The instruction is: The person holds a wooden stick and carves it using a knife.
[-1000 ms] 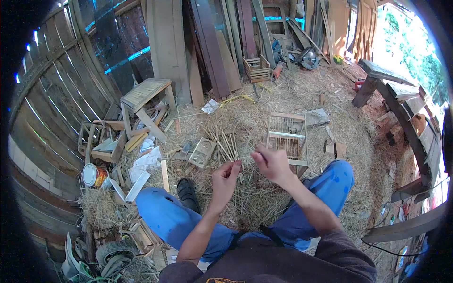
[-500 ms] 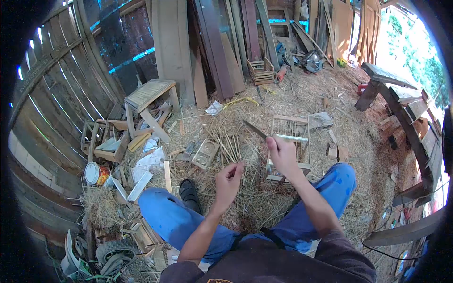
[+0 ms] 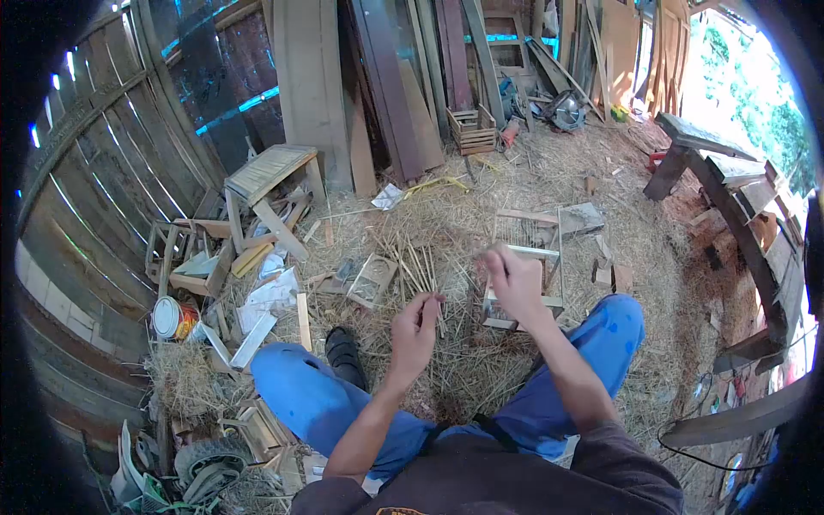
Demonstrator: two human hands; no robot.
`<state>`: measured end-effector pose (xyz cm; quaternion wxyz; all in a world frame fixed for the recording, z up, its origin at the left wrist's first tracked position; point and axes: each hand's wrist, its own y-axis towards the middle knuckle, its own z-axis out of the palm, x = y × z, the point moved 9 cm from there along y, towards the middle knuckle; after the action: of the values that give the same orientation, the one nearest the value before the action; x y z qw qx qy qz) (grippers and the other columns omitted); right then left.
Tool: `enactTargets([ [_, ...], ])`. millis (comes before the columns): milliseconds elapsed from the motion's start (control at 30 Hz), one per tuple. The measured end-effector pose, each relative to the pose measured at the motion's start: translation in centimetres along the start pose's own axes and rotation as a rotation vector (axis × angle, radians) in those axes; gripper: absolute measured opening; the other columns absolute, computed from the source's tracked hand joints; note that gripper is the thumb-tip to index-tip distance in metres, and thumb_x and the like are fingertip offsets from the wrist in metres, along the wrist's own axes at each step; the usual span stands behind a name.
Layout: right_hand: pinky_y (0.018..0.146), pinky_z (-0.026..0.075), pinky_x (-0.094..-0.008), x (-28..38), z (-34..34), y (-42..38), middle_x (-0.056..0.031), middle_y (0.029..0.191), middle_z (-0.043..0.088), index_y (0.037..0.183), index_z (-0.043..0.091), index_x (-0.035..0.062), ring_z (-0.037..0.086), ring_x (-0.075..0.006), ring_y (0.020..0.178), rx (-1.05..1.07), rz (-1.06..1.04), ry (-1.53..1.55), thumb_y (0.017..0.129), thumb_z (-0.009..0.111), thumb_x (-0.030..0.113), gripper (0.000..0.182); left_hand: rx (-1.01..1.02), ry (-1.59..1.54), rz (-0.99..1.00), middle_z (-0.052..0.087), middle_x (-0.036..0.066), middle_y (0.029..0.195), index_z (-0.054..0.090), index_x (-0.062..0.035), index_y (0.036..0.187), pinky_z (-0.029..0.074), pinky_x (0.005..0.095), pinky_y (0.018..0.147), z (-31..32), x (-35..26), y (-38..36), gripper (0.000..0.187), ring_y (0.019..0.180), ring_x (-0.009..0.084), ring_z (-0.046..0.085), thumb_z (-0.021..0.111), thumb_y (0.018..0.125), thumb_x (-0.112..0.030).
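My right hand [image 3: 518, 279] is closed in a fist round a knife, whose handle the fingers cover. The blade hardly shows now; only a faint blur lies left of the thumb. In front of my body, lower and to the left, my left hand [image 3: 414, 333] is pinched shut. Whatever sits between its fingertips is too small to make out. Beyond the left hand, several thin sticks [image 3: 418, 268] lie on the straw-covered floor. Under and behind the right hand stands a slatted wooden frame [image 3: 560, 249], partly hidden by that hand.
A small wooden stool [image 3: 273, 172] and a paint can [image 3: 174, 318] stand at the left. A slatted crate [image 3: 474, 133] and a circular saw [image 3: 567, 112] are farther back, near leaning boards [image 3: 313, 86]. A heavy wooden bench [image 3: 751, 206] runs along the right.
The knife blade, clearly pointing up and left before, is now nearly lost to view as my right hand has turned. My left hand has hardly moved.
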<state>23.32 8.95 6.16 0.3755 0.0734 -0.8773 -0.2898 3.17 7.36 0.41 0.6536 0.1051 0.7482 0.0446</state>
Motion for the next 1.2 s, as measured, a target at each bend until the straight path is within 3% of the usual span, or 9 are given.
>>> enactTargets([
  [33, 0.053, 0.046, -0.0427, -0.3, -0.3, 0.2, -0.0131, 0.063, 0.060, 0.091, 0.062, 0.0077, 0.063, -0.0332, 0.059, -0.017, 0.044, 0.005, 0.096, 0.060, 0.024, 0.017, -0.003, 0.009, 0.035, 0.047, -0.005, 0.068, 0.064, 0.0011, 0.106, 0.034, 0.0232, 0.054, 0.1, -0.4, 0.0, 0.024, 0.060, 0.0040, 0.040, 0.050, 0.103, -0.019],
  [133, 0.064, 0.047, -0.0427, 1.9, 0.9, -0.5, -0.0131, 0.077, 0.062, 0.098, 0.063, 0.0068, 0.062, -0.0327, 0.072, -0.045, -0.280, -0.046, 0.094, 0.060, 0.021, 0.015, 0.082, 0.079, 0.112, 0.049, -0.003, 0.069, 0.062, -0.0002, 0.120, 0.039, 0.0233, 0.057, 0.8, -0.5, 0.2, 0.028, 0.062, 0.0056, 0.045, 0.046, 0.103, -0.015],
  [233, 0.072, 0.044, -0.0430, 2.9, 2.3, -0.8, -0.0135, 0.089, 0.061, 0.104, 0.062, 0.0058, 0.058, -0.0344, 0.083, 0.141, -0.295, 0.012, 0.093, 0.059, 0.018, 0.017, 0.143, -0.074, -0.054, 0.050, -0.002, 0.070, 0.060, -0.0017, 0.127, 0.041, 0.0235, 0.059, 1.7, 1.2, 0.1, 0.031, 0.064, 0.0057, 0.047, 0.047, 0.103, -0.016],
  [333, 0.074, 0.043, -0.0422, 2.9, 1.5, 0.1, -0.0152, 0.090, 0.059, 0.110, 0.060, 0.0009, 0.056, -0.0348, 0.082, 0.051, -0.296, 0.028, 0.100, 0.050, 0.024, 0.027, -0.002, -0.200, -0.042, 0.049, -0.002, 0.071, 0.058, -0.0036, 0.133, 0.042, 0.0230, 0.060, 1.3, 0.7, 0.2, 0.033, 0.066, 0.0061, 0.047, 0.048, 0.104, -0.017],
  [433, 0.074, 0.041, -0.0434, 2.5, 2.6, -0.9, -0.0144, 0.089, 0.057, 0.115, 0.060, 0.0010, 0.053, -0.0341, 0.081, 0.129, -0.284, 0.056, 0.101, 0.049, 0.025, 0.030, 0.070, -0.210, -0.052, 0.050, -0.003, 0.070, 0.061, -0.0042, 0.126, 0.037, 0.0218, 0.054, 1.4, 0.6, 0.3, 0.029, 0.060, 0.0046, 0.044, 0.051, 0.103, -0.017],
  [533, 0.080, 0.040, -0.0426, 4.7, 3.5, -2.1, -0.0132, 0.095, 0.057, 0.121, 0.059, 0.0047, 0.054, -0.0335, 0.090, 0.206, -0.388, -0.016, 0.098, 0.052, 0.018, 0.028, 0.155, -0.480, -0.322, 0.051, -0.003, 0.070, 0.064, -0.0051, 0.117, 0.028, 0.0214, 0.046, 1.8, 3.3, 0.1, 0.022, 0.054, 0.0027, 0.038, 0.053, 0.102, -0.017],
  [633, 0.084, 0.039, -0.0422, 4.6, 4.4, -2.5, -0.0127, 0.099, 0.056, 0.126, 0.056, 0.0045, 0.053, -0.0326, 0.093, 0.288, -0.313, 0.019, 0.098, 0.051, 0.018, 0.031, 0.157, -0.559, -0.338, 0.047, -0.005, 0.067, 0.064, -0.0108, 0.112, 0.022, 0.0215, 0.044, 2.0, 3.7, 0.0, 0.018, 0.052, 0.0021, 0.034, 0.055, 0.100, -0.021],
  [1033, 0.083, 0.045, -0.0442, 4.7, 4.7, -3.1, -0.0174, 0.099, 0.057, 0.129, 0.051, 0.0029, 0.055, -0.0380, 0.095, 0.353, -0.312, 0.138, 0.100, 0.049, 0.026, 0.037, 0.178, -0.720, -0.384, 0.038, -0.007, 0.065, 0.061, -0.0101, 0.097, 0.019, 0.0217, 0.043, 2.5, 4.0, -0.3, 0.012, 0.049, 0.0028, 0.028, 0.055, 0.101, -0.019],
  [1200, 0.080, 0.042, -0.0442, 5.1, 4.4, -2.8, -0.0163, 0.094, 0.055, 0.120, 0.053, 0.0015, 0.053, -0.0364, 0.088, 0.306, -0.370, 0.080, 0.099, 0.049, 0.033, 0.038, 0.196, -0.764, -0.468, 0.035, -0.008, 0.065, 0.060, -0.0102, 0.106, 0.018, 0.0217, 0.043, 2.9, 5.0, -0.6, 0.012, 0.048, 0.0025, 0.025, 0.054, 0.102, -0.019],
])
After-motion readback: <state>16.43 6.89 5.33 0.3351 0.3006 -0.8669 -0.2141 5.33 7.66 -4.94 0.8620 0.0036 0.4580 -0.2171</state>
